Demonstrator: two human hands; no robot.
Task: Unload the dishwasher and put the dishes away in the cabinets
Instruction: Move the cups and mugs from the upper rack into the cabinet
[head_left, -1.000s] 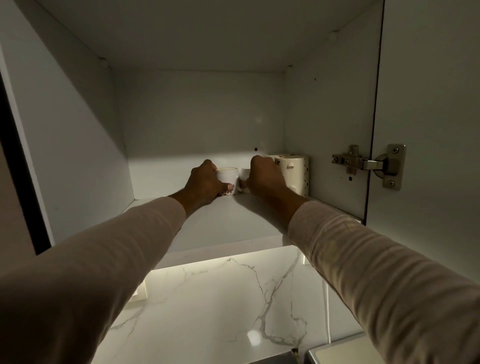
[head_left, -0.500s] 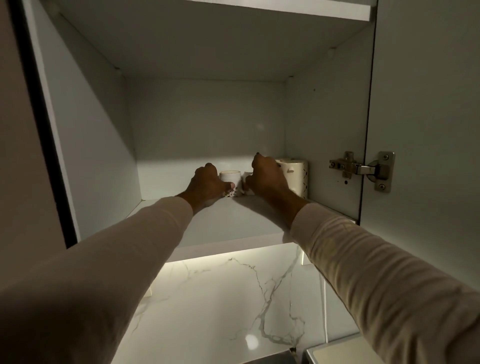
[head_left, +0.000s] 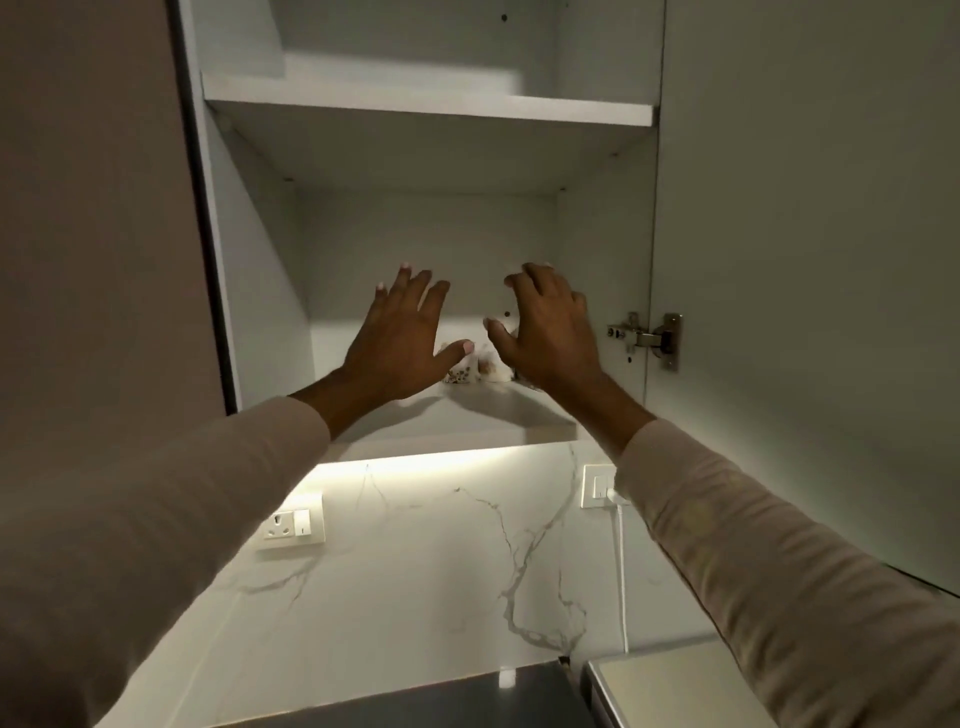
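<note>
The cabinet (head_left: 426, 156) stood open. Both hands, left (head_left: 400, 338) and right (head_left: 545, 332), were spread wide and empty before its lower shelf (head_left: 467, 421). Two small cups (head_left: 460, 371) sat there, half hidden; likely light, brittle ceramic, best gripped around the body.

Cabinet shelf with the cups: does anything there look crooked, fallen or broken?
Nothing stands out. The two small cups stand upright, side by side, on the lower shelf, mostly hidden behind the hands. The left hand and right hand are open and hold nothing. The door hinge looks intact.
</note>
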